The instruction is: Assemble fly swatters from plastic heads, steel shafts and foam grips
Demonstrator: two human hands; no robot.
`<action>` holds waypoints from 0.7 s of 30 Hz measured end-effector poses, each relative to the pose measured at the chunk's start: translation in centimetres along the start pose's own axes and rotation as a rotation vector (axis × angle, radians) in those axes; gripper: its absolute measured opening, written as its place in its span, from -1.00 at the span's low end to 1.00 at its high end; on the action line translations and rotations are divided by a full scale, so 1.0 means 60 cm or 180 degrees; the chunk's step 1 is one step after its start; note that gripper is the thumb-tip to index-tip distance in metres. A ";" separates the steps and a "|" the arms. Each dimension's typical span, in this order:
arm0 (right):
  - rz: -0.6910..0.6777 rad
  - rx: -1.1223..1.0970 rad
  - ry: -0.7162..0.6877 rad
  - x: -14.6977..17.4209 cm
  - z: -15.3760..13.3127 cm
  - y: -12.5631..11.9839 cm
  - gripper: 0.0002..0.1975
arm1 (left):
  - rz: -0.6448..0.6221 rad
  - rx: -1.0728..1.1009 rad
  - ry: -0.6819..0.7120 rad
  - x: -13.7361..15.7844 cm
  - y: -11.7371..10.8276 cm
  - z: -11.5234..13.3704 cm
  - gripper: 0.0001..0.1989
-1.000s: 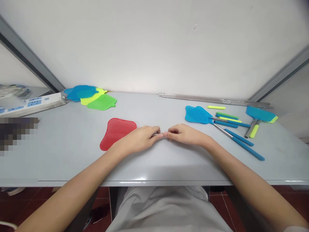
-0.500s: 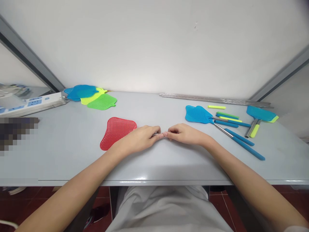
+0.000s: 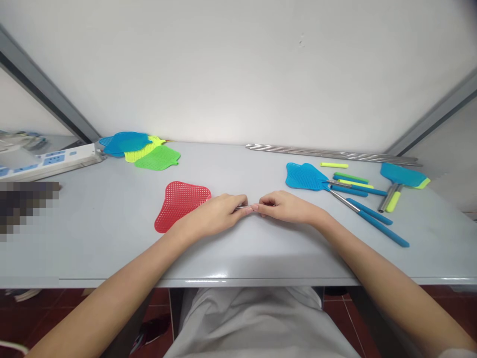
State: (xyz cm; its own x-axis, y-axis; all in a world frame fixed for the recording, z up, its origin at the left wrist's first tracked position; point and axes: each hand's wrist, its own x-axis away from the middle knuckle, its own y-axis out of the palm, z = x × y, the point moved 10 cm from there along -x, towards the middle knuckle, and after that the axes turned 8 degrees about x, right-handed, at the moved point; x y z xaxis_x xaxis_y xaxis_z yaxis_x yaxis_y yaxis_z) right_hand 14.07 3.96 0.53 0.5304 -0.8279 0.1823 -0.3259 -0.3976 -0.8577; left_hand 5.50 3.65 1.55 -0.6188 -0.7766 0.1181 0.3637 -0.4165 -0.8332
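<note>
A red fly swatter head [image 3: 181, 201] lies flat on the desk, its right part hidden behind my left hand [image 3: 219, 215]. Between my left thumb and fingers, a short stretch of thin metal rod [image 3: 243, 207] shows. My right hand [image 3: 285, 206] pinches at the rod's right end, its fingertips almost meeting the left ones. Whether the rod joins the red head is hidden under my left hand. To the right lies a blue fly swatter [image 3: 305, 177] with a metal rod and a blue grip [image 3: 383, 227].
Blue, yellow and green swatter heads [image 3: 158, 157] are piled at the back left, near a white power strip [image 3: 70, 158]. Long metal rods [image 3: 331, 153] lie along the wall. Several loose grips [image 3: 334, 165] and another blue swatter head [image 3: 402, 175] are at the right.
</note>
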 end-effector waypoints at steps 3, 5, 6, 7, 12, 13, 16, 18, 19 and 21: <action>-0.0009 -0.0014 -0.0007 0.000 0.001 0.001 -0.56 | -0.0011 -0.0004 0.0001 0.000 0.000 0.002 -0.55; -0.0012 -0.0023 0.0000 0.000 0.003 0.002 -0.56 | -0.0021 -0.0001 -0.0003 -0.001 0.000 0.002 -0.55; -0.0010 -0.0022 0.0004 0.000 0.003 0.002 -0.56 | -0.0023 0.0001 -0.0004 -0.001 0.000 0.003 -0.55; -0.0010 -0.0017 0.0009 0.000 0.004 0.002 -0.56 | -0.0021 0.0002 -0.0004 -0.002 -0.001 0.003 -0.55; 0.0000 -0.0004 0.0003 0.000 0.000 0.001 -0.56 | 0.0001 0.0019 0.0017 0.000 -0.002 0.004 -0.56; 0.0001 -0.0001 0.0007 0.000 0.000 0.001 -0.56 | 0.0002 0.0023 0.0019 0.000 -0.002 0.003 -0.56; 0.0007 0.0020 0.0011 -0.001 -0.001 0.001 -0.57 | -0.0002 0.0021 0.0013 0.001 -0.002 0.002 -0.56; 0.0023 0.0033 0.0000 -0.001 -0.002 0.000 -0.57 | -0.0013 0.0008 0.0007 0.000 -0.001 0.002 -0.56; 0.0033 0.0041 -0.0001 -0.001 -0.002 -0.001 -0.57 | -0.0019 0.0001 0.0007 0.000 -0.001 0.002 -0.56; 0.0042 0.0050 0.0006 0.000 -0.002 -0.001 -0.57 | -0.0025 -0.0013 0.0011 -0.001 -0.001 0.003 -0.56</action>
State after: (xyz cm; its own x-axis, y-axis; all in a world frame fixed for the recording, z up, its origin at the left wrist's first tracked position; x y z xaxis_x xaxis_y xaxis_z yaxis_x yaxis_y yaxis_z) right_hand 13.99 3.96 0.65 0.5247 -0.8337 0.1719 -0.3204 -0.3804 -0.8675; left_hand 5.65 3.62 1.69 -0.6241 -0.7716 0.1228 0.3560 -0.4208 -0.8344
